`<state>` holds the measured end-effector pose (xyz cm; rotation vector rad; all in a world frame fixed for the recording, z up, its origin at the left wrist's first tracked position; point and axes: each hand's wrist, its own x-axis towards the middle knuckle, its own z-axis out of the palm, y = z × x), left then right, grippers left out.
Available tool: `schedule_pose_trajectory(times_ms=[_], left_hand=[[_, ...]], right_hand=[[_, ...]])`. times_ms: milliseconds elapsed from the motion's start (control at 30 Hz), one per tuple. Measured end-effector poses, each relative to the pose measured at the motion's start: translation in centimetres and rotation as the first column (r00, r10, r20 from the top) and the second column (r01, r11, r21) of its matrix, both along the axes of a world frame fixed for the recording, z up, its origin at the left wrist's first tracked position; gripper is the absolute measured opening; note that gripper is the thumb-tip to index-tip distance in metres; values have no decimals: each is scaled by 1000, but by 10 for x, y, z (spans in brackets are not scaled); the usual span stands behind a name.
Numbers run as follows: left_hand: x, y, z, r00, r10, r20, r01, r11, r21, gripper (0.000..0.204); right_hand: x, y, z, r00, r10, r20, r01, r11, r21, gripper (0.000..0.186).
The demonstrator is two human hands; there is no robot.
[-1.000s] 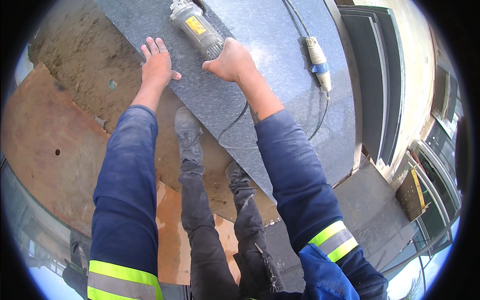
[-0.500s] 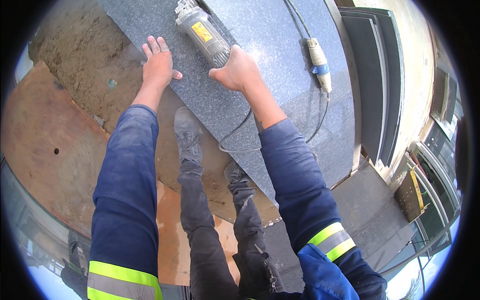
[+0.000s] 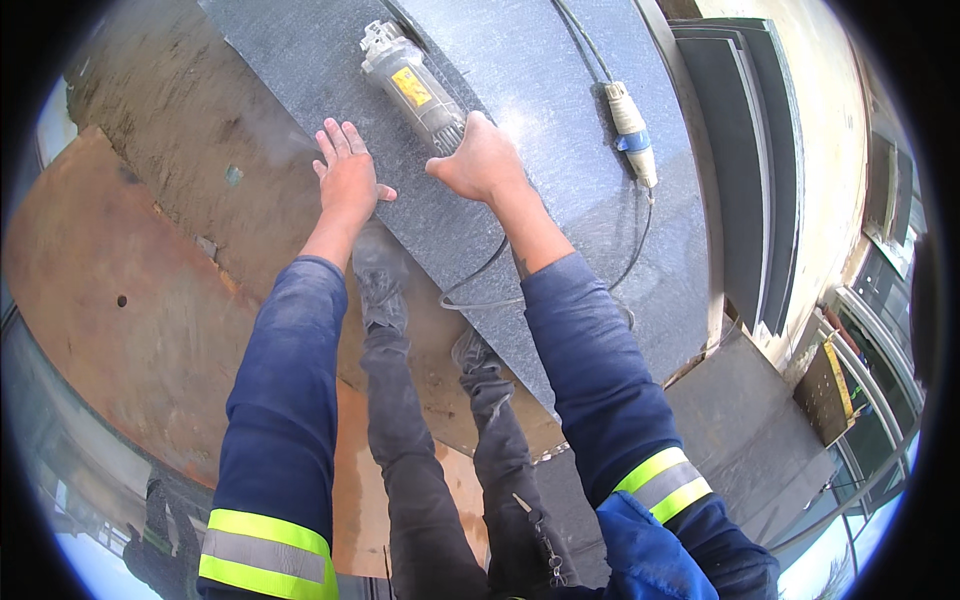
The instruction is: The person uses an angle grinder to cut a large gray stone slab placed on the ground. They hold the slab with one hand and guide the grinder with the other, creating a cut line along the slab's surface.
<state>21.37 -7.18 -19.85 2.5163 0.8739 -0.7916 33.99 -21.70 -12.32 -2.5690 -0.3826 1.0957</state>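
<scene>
A dusty grey angle grinder (image 3: pixel 412 88) with a yellow label lies along a speckled grey stone slab (image 3: pixel 570 330). My right hand (image 3: pixel 482 160) is wrapped round the grinder's near end, its thumb pointing left. The tool's far end shows no clear disc from here. My left hand (image 3: pixel 348 180) is at the slab's left edge, palm down, fingers apart and thumb out to the right, holding nothing. A thin cable (image 3: pixel 470 304) loops on the slab below my right wrist. To the right lies a white and blue plug connector (image 3: pixel 630 135) on its cord.
Several dark slabs (image 3: pixel 735 150) lean against the pale wall at right. Left of the slab is brown dirt (image 3: pixel 180 130), with a rusty brown sheet (image 3: pixel 110 300) beside it. My dusty shoes (image 3: pixel 382 285) stand by the slab's near left edge. A dark flat panel (image 3: pixel 750 430) lies lower right.
My left hand has shifted right and slightly nearer along the slab's edge. The grinder, with my right hand on it, has come a little nearer and to the right.
</scene>
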Motion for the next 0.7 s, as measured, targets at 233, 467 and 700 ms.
schedule_pose_trajectory(times_ms=[233, 467, 700], left_hand=[[1, -3, -2, 1000, -3, -29, 3, 1000, 10, 142], [3, -8, 0, 1000, 2, -17, -2, 1000, -4, 141], [3, -7, 0, 1000, 15, -22, -15, 1000, -11, 141]], right_hand=[[9, 3, -19, 1000, -1, 16, 0, 998, 70, 63], [19, 16, -31, 1000, 13, -4, -13, 999, 52, 70], [-2, -14, -15, 1000, 17, 13, -18, 999, 29, 65]])
